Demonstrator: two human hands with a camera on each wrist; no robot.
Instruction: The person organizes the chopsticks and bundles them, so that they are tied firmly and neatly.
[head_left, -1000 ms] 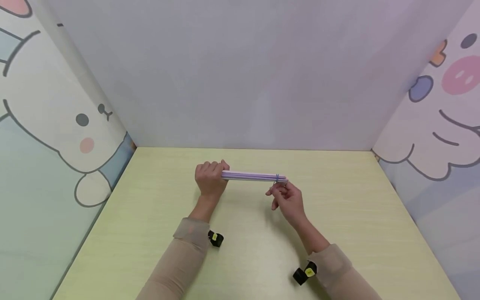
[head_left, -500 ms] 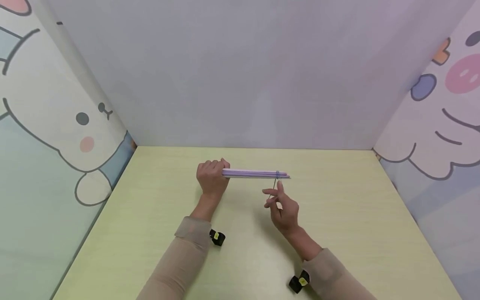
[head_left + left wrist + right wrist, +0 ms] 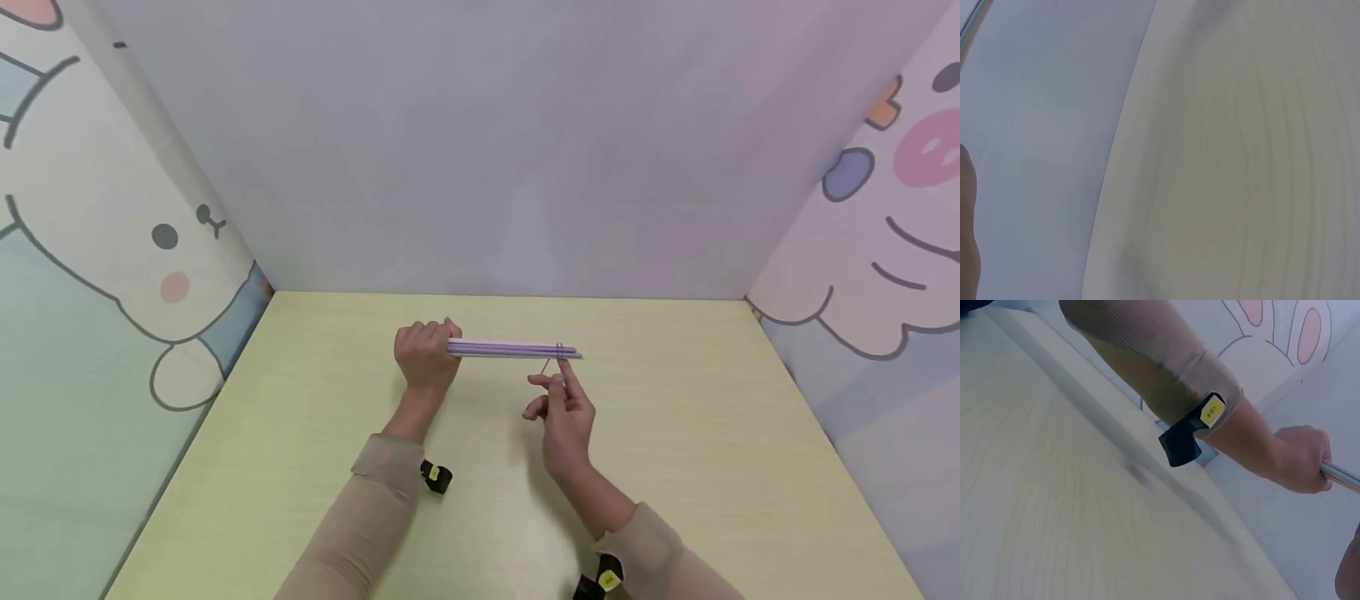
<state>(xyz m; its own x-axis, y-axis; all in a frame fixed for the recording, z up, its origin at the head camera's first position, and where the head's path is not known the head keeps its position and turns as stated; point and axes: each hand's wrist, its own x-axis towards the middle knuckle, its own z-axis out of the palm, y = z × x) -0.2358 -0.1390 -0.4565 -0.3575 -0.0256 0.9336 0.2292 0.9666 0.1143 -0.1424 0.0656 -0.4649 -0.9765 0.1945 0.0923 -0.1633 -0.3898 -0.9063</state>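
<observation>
My left hand [image 3: 424,354] grips one end of a bundle of thin purple and white sticks [image 3: 510,348], held level above the table. A thin blue-grey rubber band [image 3: 559,350] loops around the bundle near its right end. My right hand [image 3: 566,425] is just below that end, index finger pointing up at the band. A strand of the band slants down from the sticks to its bent fingers. In the right wrist view, the left hand [image 3: 1300,459] is curled around the bundle [image 3: 1341,477]. Only a sliver of the left hand [image 3: 967,231] shows in the left wrist view.
The pale yellow table [image 3: 300,500] reaches back to a plain grey-white wall [image 3: 510,150]. Side panels with cartoon animals [image 3: 97,208] stand left and right. Black wrist cameras [image 3: 437,477] hang at both beige cuffs.
The right hand first drew down from the sticks, stretching a strand of the band, then brought its index fingertip back up against the bundle's underside. The left hand keeps its grip nearly still.
</observation>
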